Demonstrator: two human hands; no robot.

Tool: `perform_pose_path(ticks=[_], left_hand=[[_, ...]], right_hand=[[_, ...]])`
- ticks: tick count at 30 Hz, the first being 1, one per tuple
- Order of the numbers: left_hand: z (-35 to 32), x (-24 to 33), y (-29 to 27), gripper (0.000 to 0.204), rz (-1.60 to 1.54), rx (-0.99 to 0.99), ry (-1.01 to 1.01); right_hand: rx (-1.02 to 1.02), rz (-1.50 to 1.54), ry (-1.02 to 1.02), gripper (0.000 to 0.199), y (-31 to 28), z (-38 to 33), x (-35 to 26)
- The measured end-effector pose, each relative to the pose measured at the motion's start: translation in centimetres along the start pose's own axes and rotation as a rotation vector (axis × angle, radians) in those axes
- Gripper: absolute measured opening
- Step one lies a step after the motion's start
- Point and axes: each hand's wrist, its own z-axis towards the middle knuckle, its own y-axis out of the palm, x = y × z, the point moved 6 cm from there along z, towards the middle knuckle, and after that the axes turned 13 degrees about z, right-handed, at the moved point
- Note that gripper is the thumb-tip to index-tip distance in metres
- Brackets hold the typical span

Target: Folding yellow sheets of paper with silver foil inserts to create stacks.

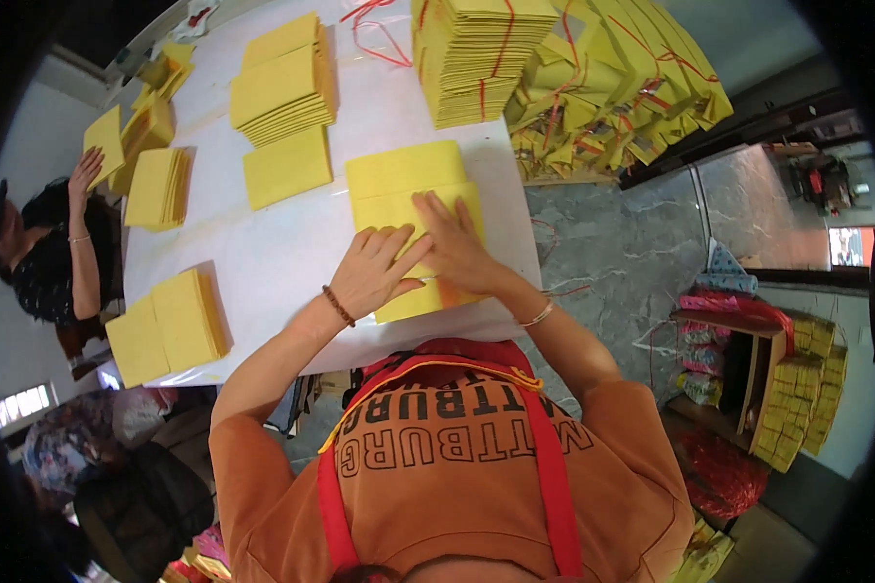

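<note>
White table [262,262]: yellow paper [399,185] under hands [374,272]

- The sheets [399,185] under the hands were plain bright yellow, with no print showing.
- The counter [272,262] was plain white.
- The paper stacks [282,83] farther back were the same yellow; the tall stack [476,58] and the heaped bundles [632,78] were yellow, crossed by thin red string.
- The left wrist wore a reddish-brown bead bracelet [338,306]; the right wrist wore a thin silver-coloured bangle [538,315].
- The shirt [447,486] was orange with dark lettering, under red apron straps [554,466].
- The floor [603,253] was grey, veined like marble.
</note>
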Motion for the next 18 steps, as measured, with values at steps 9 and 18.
perform_pose_path(ticks=[9,18], left_hand=[[2.7,4.1,0.5,0.052,0.469,-0.084,-0.045],[-0.1,-6.2,-4.6,0.044,-0.003,0.137,-0.421]], right_hand=[[0.302,1.659,0.028,0.058,-3.3,-1.2,4.1],[0.52,1.351,-0.038,0.054,-8.6,-2.2,2.8]])
